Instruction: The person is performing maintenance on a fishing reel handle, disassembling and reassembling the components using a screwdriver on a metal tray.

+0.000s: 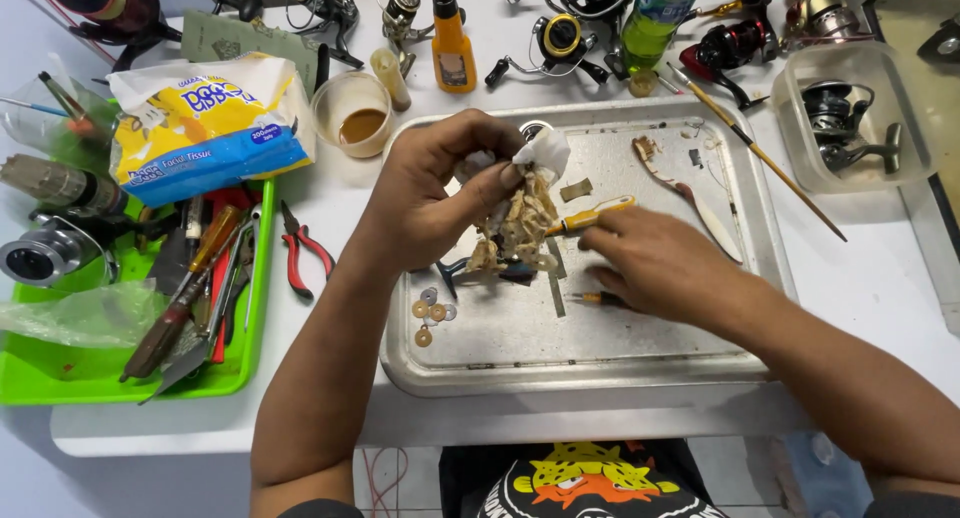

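Both forearms reach up from the bottom edge over a white table [330, 228], above a black shirt with a yellow and orange print [590, 478].

At far left sits a bright green plastic tray [262, 278] crowded with screwdrivers, brushes and other hand tools, with a grey fishing reel [40, 253] at its left end and a blue, yellow and white pack of facial tissue [205, 123] behind it. Red-handled pliers [298, 253] lie on the table just beside the tray, and a round cup of brown liquid [352, 113] stands behind them.

Next comes a shallow rectangular metal tray [500, 358]. On its left part lie several small round washers [430, 313]. The left hand [430, 203] hovers over the tray with the wrist bent, its fingers curled shut around a crumpled white tissue [540, 150] and a greasy, tan-smeared reel part [515, 233] that hangs below the tissue, just above the tray.

The right hand [655, 263] lies low and flat, palm down, fingers together and pointing left, their tips touching a yellow-handled screwdriver [590, 218]; a second small orange-handled tool [598, 298] shows under the hand. Whether the fingers grip either one cannot be told.

Further right, a thin wooden-handled brush [760, 153] lies slantwise across the tray's corner, and a clear plastic tub [795, 158] holds a dark fishing reel [845, 123].
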